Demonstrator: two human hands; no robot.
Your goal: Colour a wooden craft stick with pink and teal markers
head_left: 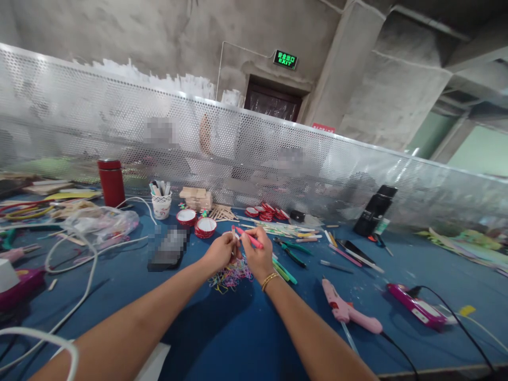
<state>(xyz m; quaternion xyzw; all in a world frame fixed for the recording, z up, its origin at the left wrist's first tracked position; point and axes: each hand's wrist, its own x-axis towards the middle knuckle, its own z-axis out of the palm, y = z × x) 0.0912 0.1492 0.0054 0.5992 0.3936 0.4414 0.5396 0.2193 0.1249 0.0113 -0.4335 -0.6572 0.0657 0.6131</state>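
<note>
My right hand (259, 253) is closed round a pinkish-red marker pen (254, 241), whose tip end points at my left hand. The fingers of my left hand (221, 251) are pinched together just beside the pen tip. What they hold is small, pale and mostly hidden, so I cannot make it out. Both hands meet above a pile of coloured rubber bands (230, 277) on the blue table (214, 338). Green markers (282, 270) lie by my right wrist, with green-handled pliers (292, 253) further right.
A phone (170, 248) lies left of my hands. Behind are red-and-white round cups (205, 227), a paper cup of pens (161, 203) and a red flask (111, 182). On the right lie a pink glue gun (349, 309) and a purple power strip (416, 306). A perforated metal screen (238, 137) stands behind.
</note>
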